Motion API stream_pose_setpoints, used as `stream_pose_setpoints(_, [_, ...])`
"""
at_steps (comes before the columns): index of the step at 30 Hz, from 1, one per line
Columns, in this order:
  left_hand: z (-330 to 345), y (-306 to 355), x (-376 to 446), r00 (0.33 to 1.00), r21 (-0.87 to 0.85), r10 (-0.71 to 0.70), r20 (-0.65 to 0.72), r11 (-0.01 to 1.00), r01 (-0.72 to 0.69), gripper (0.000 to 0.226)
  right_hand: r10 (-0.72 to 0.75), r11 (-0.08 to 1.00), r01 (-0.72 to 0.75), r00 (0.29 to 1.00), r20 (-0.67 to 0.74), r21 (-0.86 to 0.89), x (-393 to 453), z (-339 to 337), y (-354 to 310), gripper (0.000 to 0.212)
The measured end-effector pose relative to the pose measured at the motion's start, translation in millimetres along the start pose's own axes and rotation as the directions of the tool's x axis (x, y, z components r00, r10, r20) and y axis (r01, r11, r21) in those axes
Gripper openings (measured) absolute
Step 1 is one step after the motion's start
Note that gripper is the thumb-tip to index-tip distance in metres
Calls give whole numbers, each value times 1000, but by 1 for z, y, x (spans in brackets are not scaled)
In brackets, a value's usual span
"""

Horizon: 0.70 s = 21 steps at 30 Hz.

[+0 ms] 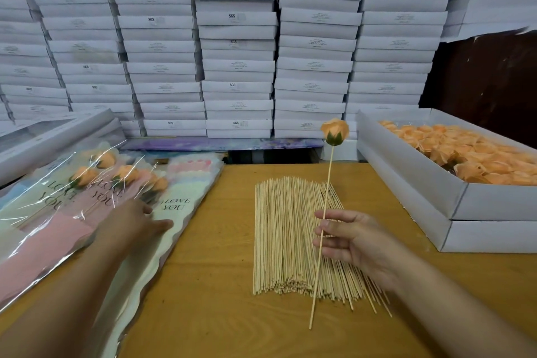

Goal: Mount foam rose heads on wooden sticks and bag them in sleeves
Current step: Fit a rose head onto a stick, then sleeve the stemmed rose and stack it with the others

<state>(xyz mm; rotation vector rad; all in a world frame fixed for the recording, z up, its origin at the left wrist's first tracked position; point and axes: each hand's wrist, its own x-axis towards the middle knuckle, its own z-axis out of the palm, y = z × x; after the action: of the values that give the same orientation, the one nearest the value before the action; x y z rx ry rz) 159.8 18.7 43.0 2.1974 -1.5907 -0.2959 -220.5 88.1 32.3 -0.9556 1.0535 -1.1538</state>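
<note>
A: The right hand (353, 237) holds a mounted rose upright, fingers (325, 224) pinching the stick (321, 241) about midway, the orange rose head (334, 131) at the top, up at one o'clock from the hand.

B: Mounting looks done on this one. Over at nine o'clock the left hand (136, 219) lies flat on the stack of sleeves (180, 203), fingers straight and together, pressing on the top one.

A: So I'd call it the bagging step. Finished roses in sleeves (96, 180) sit just beyond that hand, at ten o'clock.

B: The next move likely calls for opening a sleeve's mouth and threading the stick in, bottom end first.

A: The bundle of spare sticks (286, 238) lies on the worktop (209, 285) behind the held one; the box of loose rose heads (462, 151) waits at two o'clock.
</note>
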Motion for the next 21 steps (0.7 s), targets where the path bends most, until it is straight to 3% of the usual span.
stream_pose_setpoints(8, [-1,3,-1,1000,-101,-17,5,995,17,71,-1,1000,1,1000,14,-17,0,-1,0,37])
stream_pose_setpoints(13, [-1,8,-5,1000,-379,-12,18,925,18,69,1,1000,0,1000,21,-17,1,-2,0,29])
stream_pose_setpoints(21, [-15,29,-17,976,-643,87,202,763,65,19,16,1000,-15,999,28,-27,0,0,1,21])
